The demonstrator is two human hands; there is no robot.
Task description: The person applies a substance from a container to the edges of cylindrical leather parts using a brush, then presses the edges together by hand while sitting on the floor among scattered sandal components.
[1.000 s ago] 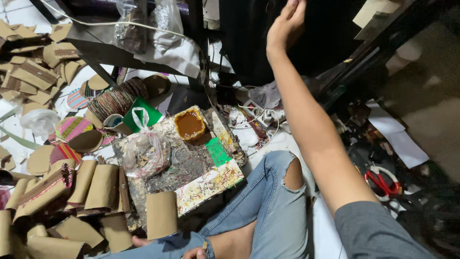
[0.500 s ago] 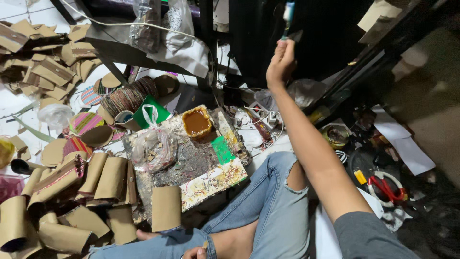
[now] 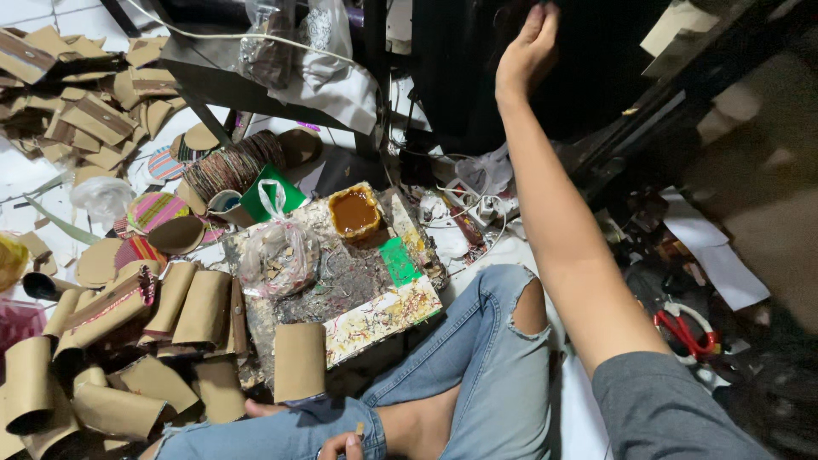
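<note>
Right hand (image 3: 527, 53) reached up into dark shelf (image 3: 460, 77), fingers loosely spread, holding nothing visible. Left hand (image 3: 341, 445) rested on knee, grip unclear. Glue tub (image 3: 354, 212) sat on board (image 3: 375, 294); best reach slowly.

We see the right arm stretched far forward and up, elbow nearly straight, forearm bare below a grey sleeve. The right hand (image 3: 527, 53) is raised, fingers (image 3: 540, 19) together and slightly curled, empty as far as we can tell. The left hand (image 3: 341, 445) sits low and close to the body, only curled fingertips showing.
</note>
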